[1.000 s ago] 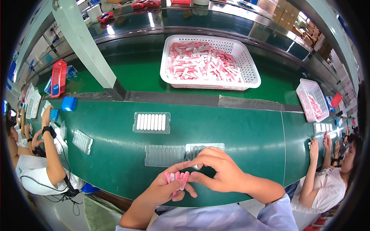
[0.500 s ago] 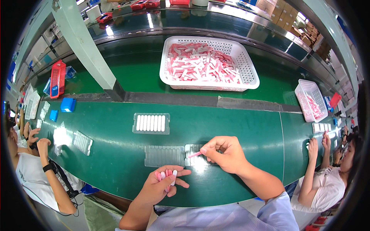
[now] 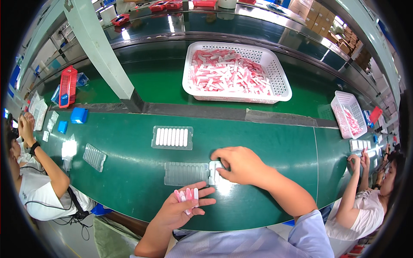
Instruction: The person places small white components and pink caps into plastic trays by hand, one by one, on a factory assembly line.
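Since half a second ago my right hand has slid leftward and dropped flat over the clear blister tray, while the co-worker's arm at the far left has risen.

From the left of the frame: a red slotted basket stands on edge at upper left, with blue boxes below it and a small ribbed clear tray lying at a slant on the green bench. Near centre sits a filled tray of white sticks, their long axes running away from me. Just below it lies the blister tray, long axis across the frame, its right end under my right hand's curled, pressed-together fingers; whether they pinch a stick I cannot tell.

My left hand, low centre, is half open, palm up, cradling a few pink-and-white sticks just below the tray, to the left of the right hand.

Upper centre holds a big white basket heaped with pink sticks; a smaller one sits at right.
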`<state>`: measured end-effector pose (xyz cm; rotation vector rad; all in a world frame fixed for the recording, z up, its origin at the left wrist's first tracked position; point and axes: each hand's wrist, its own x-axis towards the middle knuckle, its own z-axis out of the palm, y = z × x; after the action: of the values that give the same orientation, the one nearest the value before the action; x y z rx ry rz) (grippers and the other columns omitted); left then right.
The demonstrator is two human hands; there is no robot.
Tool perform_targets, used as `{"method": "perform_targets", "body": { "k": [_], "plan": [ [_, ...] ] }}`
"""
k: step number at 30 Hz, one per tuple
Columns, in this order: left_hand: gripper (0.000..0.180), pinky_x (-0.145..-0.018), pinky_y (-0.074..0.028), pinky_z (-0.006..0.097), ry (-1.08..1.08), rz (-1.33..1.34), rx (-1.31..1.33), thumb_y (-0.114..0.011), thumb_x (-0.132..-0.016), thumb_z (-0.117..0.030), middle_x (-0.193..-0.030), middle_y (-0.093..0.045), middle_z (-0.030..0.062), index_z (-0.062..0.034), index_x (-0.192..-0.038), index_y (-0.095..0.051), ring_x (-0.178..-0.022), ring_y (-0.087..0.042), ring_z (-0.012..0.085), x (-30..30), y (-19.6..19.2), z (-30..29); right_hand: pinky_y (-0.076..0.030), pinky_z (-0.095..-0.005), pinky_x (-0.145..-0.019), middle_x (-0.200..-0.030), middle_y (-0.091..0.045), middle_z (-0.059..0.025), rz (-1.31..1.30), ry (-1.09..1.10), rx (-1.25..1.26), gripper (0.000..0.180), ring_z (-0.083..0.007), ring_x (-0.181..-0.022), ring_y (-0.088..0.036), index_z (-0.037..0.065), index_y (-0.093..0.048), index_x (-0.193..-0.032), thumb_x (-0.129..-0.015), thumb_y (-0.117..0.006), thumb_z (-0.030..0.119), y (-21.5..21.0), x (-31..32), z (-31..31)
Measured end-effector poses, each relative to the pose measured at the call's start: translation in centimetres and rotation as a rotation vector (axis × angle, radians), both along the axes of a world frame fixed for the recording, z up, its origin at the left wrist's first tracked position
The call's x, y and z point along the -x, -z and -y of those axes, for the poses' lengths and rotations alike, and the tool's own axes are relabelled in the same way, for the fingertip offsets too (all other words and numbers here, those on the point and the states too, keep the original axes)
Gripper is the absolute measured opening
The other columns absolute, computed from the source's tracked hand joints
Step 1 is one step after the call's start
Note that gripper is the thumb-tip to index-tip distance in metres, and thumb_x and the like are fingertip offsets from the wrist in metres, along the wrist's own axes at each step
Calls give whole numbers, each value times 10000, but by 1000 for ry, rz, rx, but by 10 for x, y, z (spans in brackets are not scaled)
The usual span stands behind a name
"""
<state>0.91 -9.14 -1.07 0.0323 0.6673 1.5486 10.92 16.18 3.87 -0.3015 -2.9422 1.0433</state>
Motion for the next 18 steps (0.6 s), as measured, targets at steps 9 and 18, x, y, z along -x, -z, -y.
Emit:
{"method": "perform_targets", "body": {
  "k": [9,18],
  "plan": [
    [609,-854,-657,419,-1,-151,-69,-523,-1046,2,-1504,-504,269,-28,-1599,-270,-1293,-612,407,-7,-6,0,-521,-409,-645,-751,-609,-97,-160,69,318,292,-289,-702,-642,61,-682,-1078,-850,-788,208,-13,-9,25],
    [541,-716,-669,390,9,-192,-45,-574,-1025,-21,-1437,-566,285,14,-1526,-373,-1171,-690,394,-4,-16,-9,-580,-302,-583,-899,-770,-129,-184,164,841,95,-152,-736,-736,-11,-741,-1019,-934,-701,-13,-7,-34,9]
  ]
}}
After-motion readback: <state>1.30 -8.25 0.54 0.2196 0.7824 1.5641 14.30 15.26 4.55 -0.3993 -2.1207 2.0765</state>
